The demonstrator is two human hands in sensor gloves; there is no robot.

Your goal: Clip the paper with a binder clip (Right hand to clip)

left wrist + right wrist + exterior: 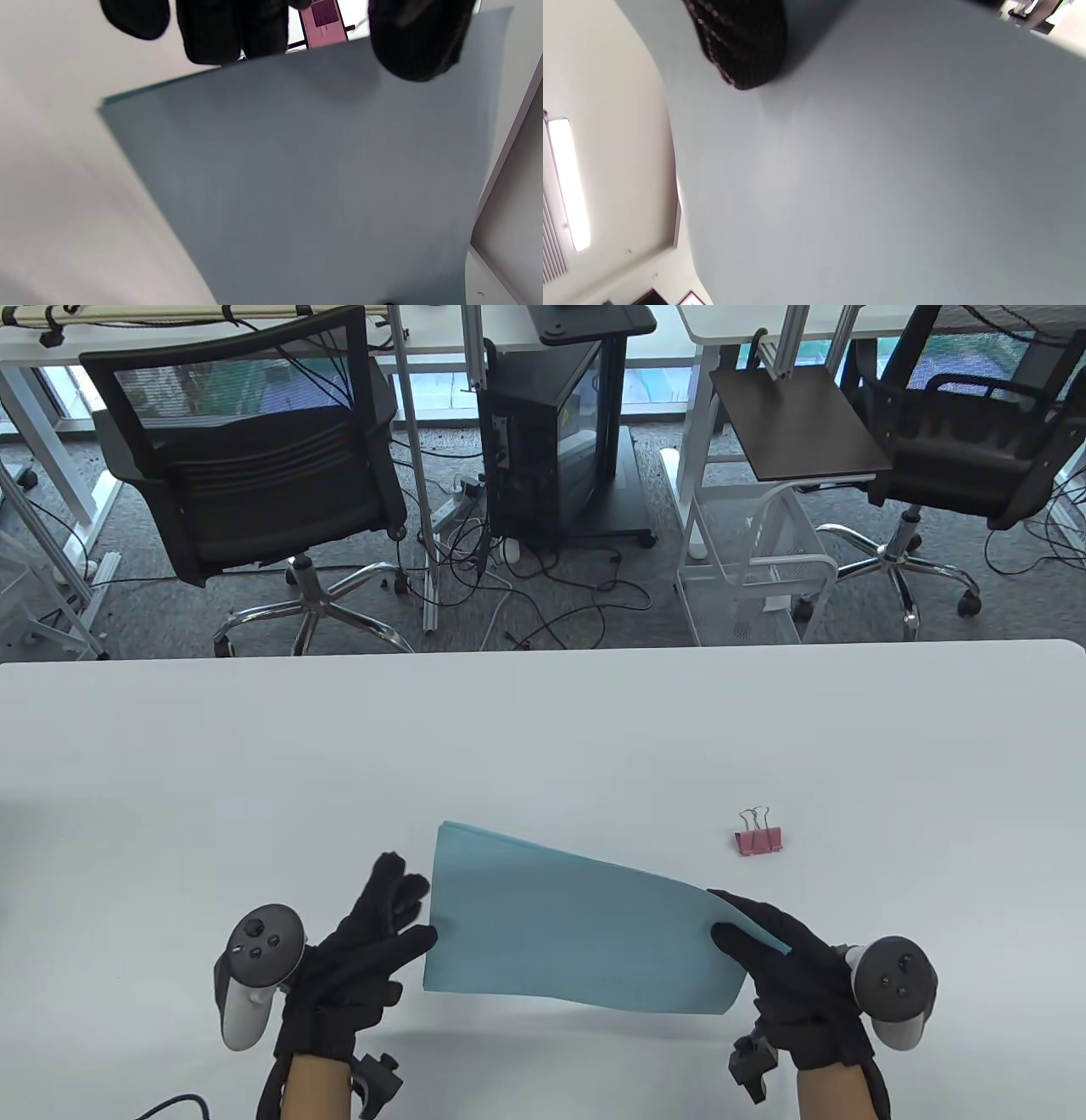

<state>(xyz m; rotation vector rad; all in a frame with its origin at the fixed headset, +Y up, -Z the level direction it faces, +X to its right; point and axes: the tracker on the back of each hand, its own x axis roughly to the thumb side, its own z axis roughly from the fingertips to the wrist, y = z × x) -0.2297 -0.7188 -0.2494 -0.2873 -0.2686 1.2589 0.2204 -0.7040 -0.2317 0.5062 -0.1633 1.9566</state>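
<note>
A stack of light blue paper (577, 933) is held a little above the white table (543, 729), sagging in the middle. My right hand (764, 942) grips its right edge, thumb on top. My left hand (399, 925) is at the paper's left edge with fingers spread; its thumb touches the sheet. A pink binder clip (759, 838) lies on the table beyond my right hand, apart from both hands. In the left wrist view the paper (305, 169) fills the frame, with the thumb (418, 42) on it. In the right wrist view a fingertip (740, 46) presses the paper (882, 169).
The table's far edge (543, 649) runs across the middle of the table view. Office chairs, a computer tower and a wire cart stand on the floor beyond it. The right wrist view looks upward and shows a ceiling light (568, 182).
</note>
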